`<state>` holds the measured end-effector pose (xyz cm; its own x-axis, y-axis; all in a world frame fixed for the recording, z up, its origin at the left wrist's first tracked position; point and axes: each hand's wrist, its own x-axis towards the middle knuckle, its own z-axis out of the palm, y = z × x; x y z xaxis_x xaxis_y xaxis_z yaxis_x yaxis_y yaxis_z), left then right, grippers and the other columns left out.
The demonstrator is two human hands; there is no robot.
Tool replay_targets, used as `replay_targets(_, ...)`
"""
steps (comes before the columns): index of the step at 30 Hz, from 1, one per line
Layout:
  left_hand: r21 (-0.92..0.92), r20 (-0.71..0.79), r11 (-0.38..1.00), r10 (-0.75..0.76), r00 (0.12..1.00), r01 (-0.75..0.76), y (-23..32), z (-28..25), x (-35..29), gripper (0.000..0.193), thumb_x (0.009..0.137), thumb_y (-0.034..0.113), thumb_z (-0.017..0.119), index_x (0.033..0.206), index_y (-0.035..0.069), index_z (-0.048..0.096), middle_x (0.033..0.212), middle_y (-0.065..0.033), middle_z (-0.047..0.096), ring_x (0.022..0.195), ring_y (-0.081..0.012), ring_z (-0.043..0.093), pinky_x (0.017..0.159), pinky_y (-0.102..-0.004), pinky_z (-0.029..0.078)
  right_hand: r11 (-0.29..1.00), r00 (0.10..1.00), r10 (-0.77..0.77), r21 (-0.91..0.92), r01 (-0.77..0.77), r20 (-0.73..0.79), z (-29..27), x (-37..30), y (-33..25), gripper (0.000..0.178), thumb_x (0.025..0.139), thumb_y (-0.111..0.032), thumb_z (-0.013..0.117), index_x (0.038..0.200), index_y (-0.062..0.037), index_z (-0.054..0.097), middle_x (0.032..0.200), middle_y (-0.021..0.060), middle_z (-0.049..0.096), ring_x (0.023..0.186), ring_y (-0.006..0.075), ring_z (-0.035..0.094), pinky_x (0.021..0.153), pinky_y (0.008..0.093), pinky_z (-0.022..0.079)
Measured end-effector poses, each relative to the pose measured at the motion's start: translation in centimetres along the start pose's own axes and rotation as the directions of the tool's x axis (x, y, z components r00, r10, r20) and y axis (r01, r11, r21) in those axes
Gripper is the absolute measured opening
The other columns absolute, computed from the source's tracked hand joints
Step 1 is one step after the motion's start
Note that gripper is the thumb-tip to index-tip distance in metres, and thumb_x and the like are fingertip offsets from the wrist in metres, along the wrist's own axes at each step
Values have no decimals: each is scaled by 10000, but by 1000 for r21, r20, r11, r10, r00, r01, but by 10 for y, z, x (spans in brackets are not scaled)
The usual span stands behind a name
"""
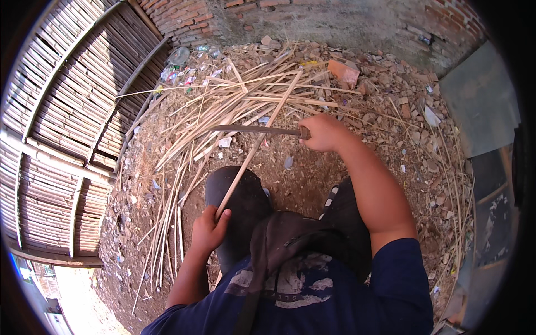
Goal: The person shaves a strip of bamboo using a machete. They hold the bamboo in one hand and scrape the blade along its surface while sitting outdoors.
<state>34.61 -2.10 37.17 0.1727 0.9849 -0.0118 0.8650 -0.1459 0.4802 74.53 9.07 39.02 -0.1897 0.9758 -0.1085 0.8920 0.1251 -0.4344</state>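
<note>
From the head camera, looking down, the person's left hand (pixel 209 229) is closed around the near end of a long bamboo strip (pixel 258 145), just beside the left knee. The strip runs up and away from that hand, slanting to the right, and its far end reaches into the pile of bamboo strips (pixel 223 106) spread over the dirt ground (pixel 301 178).

The right hand (pixel 324 133) is clenched on the wooden handle of a long knife (pixel 251 129). The dark blade points to the left and lies across the held strip, meeting it about midway along its length.

More split strips lie fanned out on the ground to the left of the left knee. Bits of plastic litter (pixel 181 70) sit at the far left edge of the pile, near a slatted bamboo wall (pixel 72 123) that fills the left side. A broken red brick (pixel 343 71) rests among rubble beyond the right hand, in front of a brick wall (pixel 184 19). A grey sheet (pixel 480 100) stands on the right. The person wears a dark blue shirt with a dark strap across the chest.
</note>
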Motion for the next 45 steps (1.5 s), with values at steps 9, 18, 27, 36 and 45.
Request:
replay_targets(9,-59,16,996,69,997,-68,1,0,-2,435,926,422,702,903,-5,620,681,-193,626,658,-384,654,613,-457,488,995,986,19,95,-35,166,14,4,-3,211,788,-259,763,936,-119,708,890,151,699,907,351,686,786,476,534)
replay_targets(18,-38,61,999,-17,998,19,-4,-3,3,473,922,458,698,852,2,596,667,-212,614,657,-419,640,605,-472,479,929,936,-240,-218,299,259,12,-18,-74,189,765,-160,712,949,-118,709,908,136,713,886,355,695,785,484,544)
replay_targets(27,-79,-18,996,35,999,-36,0,1,7,421,961,400,644,863,-7,601,691,-241,622,685,-448,636,622,-494,476,996,997,69,-51,-67,41,11,2,-1,199,773,-145,679,967,-110,701,917,151,711,923,349,691,791,482,545)
replay_targets(36,-157,139,985,95,986,-73,-5,-10,5,389,947,357,680,855,-10,588,656,-217,599,636,-403,627,592,-454,462,988,977,-155,23,153,147,23,2,-15,246,742,-155,695,983,-103,700,873,159,702,911,356,699,791,491,548)
replay_targets(45,-136,18,990,43,999,-40,-16,1,7,321,989,297,619,870,0,584,683,-232,616,677,-441,637,599,-488,464,984,980,-135,-97,150,146,14,-6,-49,281,747,-170,710,1021,-111,709,943,148,715,934,349,699,814,476,549)
